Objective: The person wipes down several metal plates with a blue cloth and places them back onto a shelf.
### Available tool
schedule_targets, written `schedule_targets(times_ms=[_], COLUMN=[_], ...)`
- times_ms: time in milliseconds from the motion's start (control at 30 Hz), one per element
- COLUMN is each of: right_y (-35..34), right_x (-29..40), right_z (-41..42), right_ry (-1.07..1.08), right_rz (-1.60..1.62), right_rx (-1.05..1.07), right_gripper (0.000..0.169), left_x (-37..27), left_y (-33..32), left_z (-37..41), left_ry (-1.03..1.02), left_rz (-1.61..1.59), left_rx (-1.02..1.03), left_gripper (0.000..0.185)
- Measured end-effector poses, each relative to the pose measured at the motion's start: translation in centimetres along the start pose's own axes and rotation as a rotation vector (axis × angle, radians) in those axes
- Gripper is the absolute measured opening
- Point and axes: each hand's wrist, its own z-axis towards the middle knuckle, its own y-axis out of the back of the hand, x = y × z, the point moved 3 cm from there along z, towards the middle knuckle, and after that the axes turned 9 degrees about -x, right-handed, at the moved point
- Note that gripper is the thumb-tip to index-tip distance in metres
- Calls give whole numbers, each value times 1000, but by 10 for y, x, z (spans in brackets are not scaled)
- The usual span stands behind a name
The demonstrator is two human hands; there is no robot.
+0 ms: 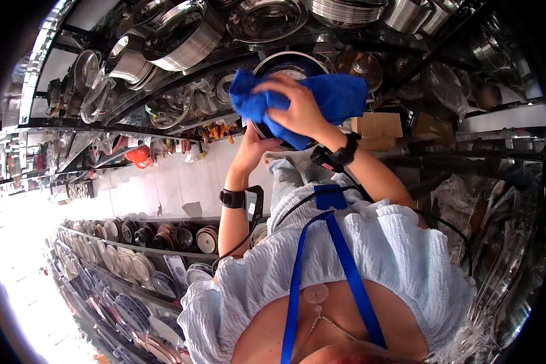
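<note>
My right hand grips a blue cloth, with fingers spread over its bunched left part. The cloth's loose end stretches out to the right. Just below, my left hand holds a dark, rounded item by its edge, thumb towards me. The cloth covers most of this item, so its exact kind is hidden. Behind the cloth, a round dark-blue vessel with a pale rim is partly visible.
Steel basins and stacked steel plates fill the upper shelf. A cardboard box sits right of my hands. Plates stand in racks at lower left. Plastic-wrapped goods are at right. Black cables run from my wrists.
</note>
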Motion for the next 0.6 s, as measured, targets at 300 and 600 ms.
schedule_targets(times_ms=[300,600], right_y=[18,60], right_x=[-36,-67], right_z=[-41,-27], right_ry=[-193,-314], right_rz=[-251,-748], right_rx=[486,-102], right_gripper=[34,35], left_x=[-16,-22], left_y=[-9,-28], left_z=[0,-2], left_ry=[-196,-95], left_rz=[-297,-219], left_rx=[-9,118], left_gripper=[107,99])
